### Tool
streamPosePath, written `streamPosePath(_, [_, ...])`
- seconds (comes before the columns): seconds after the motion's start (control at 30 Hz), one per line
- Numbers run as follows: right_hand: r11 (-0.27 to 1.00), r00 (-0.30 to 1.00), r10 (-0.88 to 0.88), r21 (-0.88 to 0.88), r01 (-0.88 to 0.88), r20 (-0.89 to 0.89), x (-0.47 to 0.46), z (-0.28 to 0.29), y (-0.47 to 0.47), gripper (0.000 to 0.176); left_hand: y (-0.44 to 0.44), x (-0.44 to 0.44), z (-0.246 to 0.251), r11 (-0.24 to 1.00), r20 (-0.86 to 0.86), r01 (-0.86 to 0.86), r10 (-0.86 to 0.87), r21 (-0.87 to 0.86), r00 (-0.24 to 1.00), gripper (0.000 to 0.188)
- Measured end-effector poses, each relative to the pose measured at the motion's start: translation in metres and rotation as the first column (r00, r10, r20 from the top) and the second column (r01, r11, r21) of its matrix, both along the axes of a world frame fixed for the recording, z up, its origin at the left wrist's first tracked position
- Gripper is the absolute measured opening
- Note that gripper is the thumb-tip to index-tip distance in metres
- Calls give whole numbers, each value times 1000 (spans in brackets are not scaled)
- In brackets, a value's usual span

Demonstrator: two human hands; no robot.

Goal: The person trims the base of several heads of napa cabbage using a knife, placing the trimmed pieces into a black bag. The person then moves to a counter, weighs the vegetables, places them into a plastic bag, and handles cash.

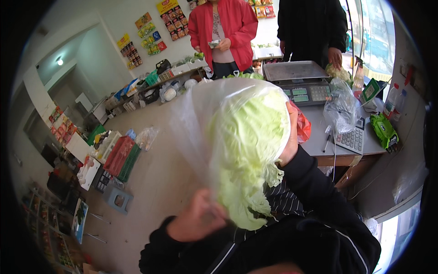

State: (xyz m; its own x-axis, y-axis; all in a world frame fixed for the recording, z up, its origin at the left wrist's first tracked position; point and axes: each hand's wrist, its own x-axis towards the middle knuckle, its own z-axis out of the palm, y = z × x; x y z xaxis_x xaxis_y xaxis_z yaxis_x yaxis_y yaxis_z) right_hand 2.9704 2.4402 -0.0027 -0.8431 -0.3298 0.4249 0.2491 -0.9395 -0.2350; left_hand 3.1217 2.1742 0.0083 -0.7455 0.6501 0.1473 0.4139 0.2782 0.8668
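Note:
A large pale-green Chinese cabbage is held up close in front of me, partly inside a clear plastic bag. My right hand grips the cabbage along its right side, its fingers partly hidden behind it. At the lower left, my left hand is blurred and pinches the bag's edge beside the hanging outer leaves. Behind the cabbage, a red plastic bag lies at the edge of the desk.
A desk bears a weighing scale, a calculator, a pen and a crumpled clear bag. Beyond it stand two people, one holding banknotes, the other touching a cauliflower. Crates and a grey stool stand left.

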Motion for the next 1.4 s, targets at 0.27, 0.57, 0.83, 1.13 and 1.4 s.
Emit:
streamPosePath(0.27, [944, 985, -76, 330, 21, 155, 22, -15, -22, 58, -41, 46, 29, 893, 425, 133, -331, 431, 843, 57])
streamPosePath(0.57, [862, 903, 222, 359, -358, 368, 64, -152, -10, 43, -64, 52, -15, 864, 300, 220, -381, 453, 875, 49])
streamPosePath(0.83, [458, 723, -209, 719, -523, 659, 97, -213, 61, 54, -62, -6, -75, 760, 616, -307, -152, 572, 773, 48])
streamPosePath(1.13, [-719, 555, 72, 342, 604, -829, 92, -189, 75, 50, -76, -41, -77, 719, 610, -351, -127, 600, 782, 56])
streamPosePath(1.4, [273, 822, -543, 889, 369, -174, 33, -218, 77, 22, -77, -63, -100, 702, 570, -375, -54, 606, 820, 57])
